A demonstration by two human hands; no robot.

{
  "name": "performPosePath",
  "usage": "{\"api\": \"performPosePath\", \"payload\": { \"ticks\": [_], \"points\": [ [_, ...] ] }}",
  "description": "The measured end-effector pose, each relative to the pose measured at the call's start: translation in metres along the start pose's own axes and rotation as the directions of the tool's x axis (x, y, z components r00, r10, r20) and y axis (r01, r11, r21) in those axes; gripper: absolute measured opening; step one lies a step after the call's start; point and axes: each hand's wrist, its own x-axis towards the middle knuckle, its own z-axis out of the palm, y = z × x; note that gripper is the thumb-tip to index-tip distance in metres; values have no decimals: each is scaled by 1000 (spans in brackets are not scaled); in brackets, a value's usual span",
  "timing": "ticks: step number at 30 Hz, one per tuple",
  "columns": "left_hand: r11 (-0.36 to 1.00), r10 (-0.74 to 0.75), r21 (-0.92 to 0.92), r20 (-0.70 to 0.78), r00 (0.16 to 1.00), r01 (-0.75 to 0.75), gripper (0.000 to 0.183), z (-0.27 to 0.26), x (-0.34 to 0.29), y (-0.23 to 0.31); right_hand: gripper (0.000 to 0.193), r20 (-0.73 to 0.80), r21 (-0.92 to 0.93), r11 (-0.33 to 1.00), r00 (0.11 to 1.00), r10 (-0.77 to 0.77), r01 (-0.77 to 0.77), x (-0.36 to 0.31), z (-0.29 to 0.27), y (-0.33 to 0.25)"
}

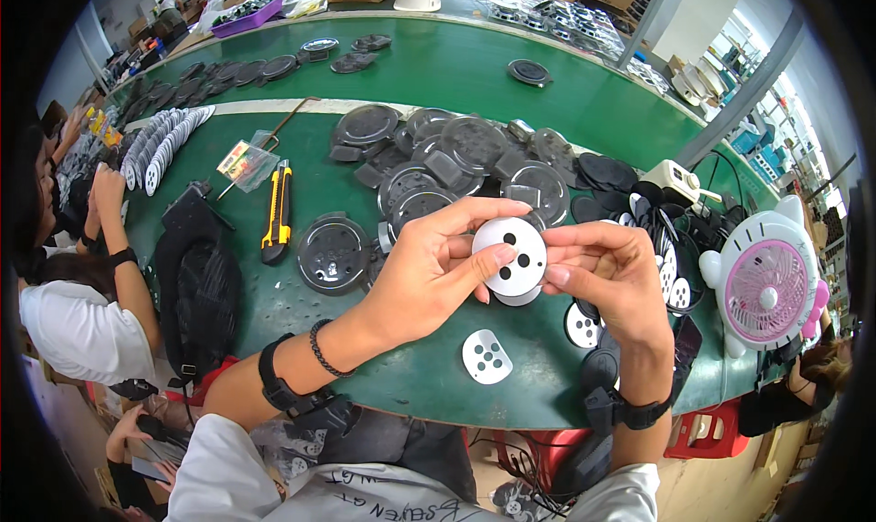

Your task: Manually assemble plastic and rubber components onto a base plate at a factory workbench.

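A round white disc (497, 242) with several black holes is held up in front of me between both hands. My left hand (429, 262) pinches it from the left, thumb on its face and forefinger along its top edge. From the right, the fingertips and thumb of my right hand (607, 262) close on its edge. A pale rounded edge (518, 297) shows under the disc, mostly hidden. Flat on the green table below my hands lies a thin white perforated piece (487, 357). Behind the hands is a heap of clear and black round plastic cases (420, 189).
A yellow utility knife (276, 214) and a black bag (196, 266) lie to the left. Rows of white discs (164, 148) stand near a co-worker's arm (128, 248). At right are black round parts (607, 171) and a pink-and-white fan (766, 280). A conveyor belt (438, 66) runs behind.
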Motion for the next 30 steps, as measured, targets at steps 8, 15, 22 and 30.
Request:
{"api": "performPosePath", "payload": {
  "ticks": [8,15,22,30],
  "points": [
    [1000,-8,20,2,1000,8,38,1,-3,-3,30,-65,-15,1000,998,-18,17,-3,5,4],
    [998,24,50,94,995,-28,40,0,-4,-4,35,-102,-23,999,994,-34,32,5,8,15],
    [860,297,436,-7,955,-264,45,-6,1,-10,36,-122,-43,996,990,-77,72,5,10,18],
    [815,315,497,52,948,-298,53,-2,-4,-7,34,-183,-19,994,977,-108,106,2,29,19]
  ]
}}
